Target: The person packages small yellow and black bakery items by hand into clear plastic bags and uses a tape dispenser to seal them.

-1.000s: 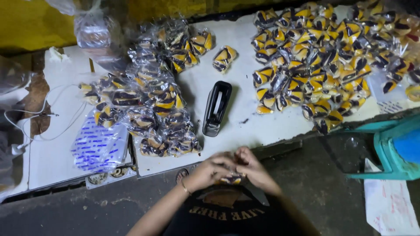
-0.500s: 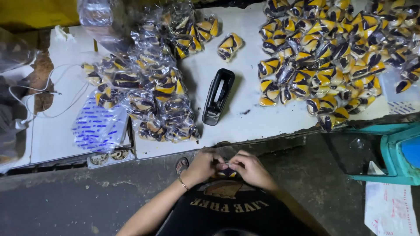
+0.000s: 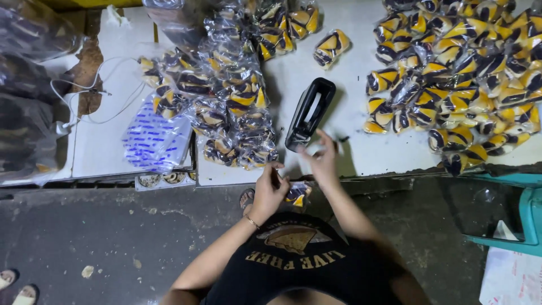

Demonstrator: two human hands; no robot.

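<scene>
Down near the lower middle of the frame, the person's left hand has its fingers closed around a small clear packet holding yellow-and-dark striped pieces, gripping it at its left end just below the desk edge. The right hand is raised beside it, fingers loosely spread and holding nothing, its fingertips close to the lower end of a black stapler but, as far as can be made out, not touching it. The stapler lies tilted on the white desk, in the centre of the frame, between two piles.

To its left, running from the upper middle down toward the desk edge, sits a heap of sealed packets of the same striped pieces. One single packet lies apart, above the stapler. At the upper right a bigger, looser pile of packets spreads across the desk to the frame's edge.

Left of the heap lies a clear bag with blue print, and a thin white cord loops across the desk beyond it. Dark plastic bags fill the far left. A teal plastic stool shows at the lower right, and the grey floor runs along the bottom, with a sandalled foot of someone else in the lower left corner.
</scene>
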